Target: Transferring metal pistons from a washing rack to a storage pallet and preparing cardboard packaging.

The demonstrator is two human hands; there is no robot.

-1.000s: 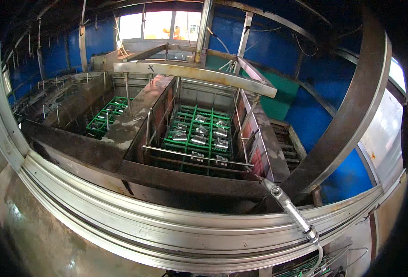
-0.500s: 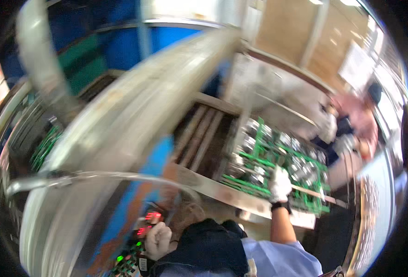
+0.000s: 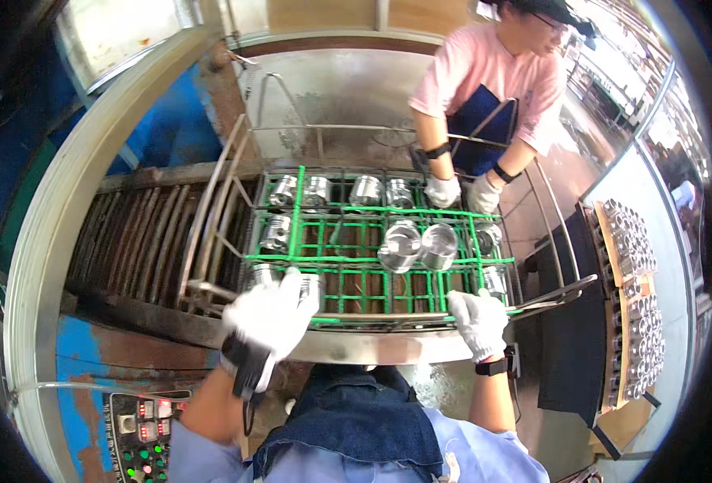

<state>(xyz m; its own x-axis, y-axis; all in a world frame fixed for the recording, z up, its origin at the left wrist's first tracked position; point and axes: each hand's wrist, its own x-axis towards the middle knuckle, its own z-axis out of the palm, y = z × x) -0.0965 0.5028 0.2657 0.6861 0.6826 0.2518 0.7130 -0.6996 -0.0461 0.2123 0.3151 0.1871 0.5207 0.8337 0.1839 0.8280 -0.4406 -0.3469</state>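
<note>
The rack of wire and green bars [image 3: 297, 213] lay before the person; taking its centre as the clock's, with twelve at the far side, shiny metal cylinders [image 3: 365, 191] sat in it, mostly from seven round to one. Near the centre, toward three, stood a side-by-side pair [image 3: 439, 246]; what bore them from below could not be made out. At eight, the blurred, gloved left hand [image 3: 275, 312] overlapped a cylinder [image 3: 311, 288], hiding its lower part; whether the fingers gripped it, I could not tell. At four, the gloved right hand [image 3: 479, 322] had its fingers curled at the near edge, close to another cylinder [image 3: 494, 282]; its grip was unclear too. At two, a co-worker's gloved hands [image 3: 443, 191] covered part of the rack, the head cut off by the frame. Farther out at eight, a control panel [image 3: 148, 439] ran off the lower edge.
</note>
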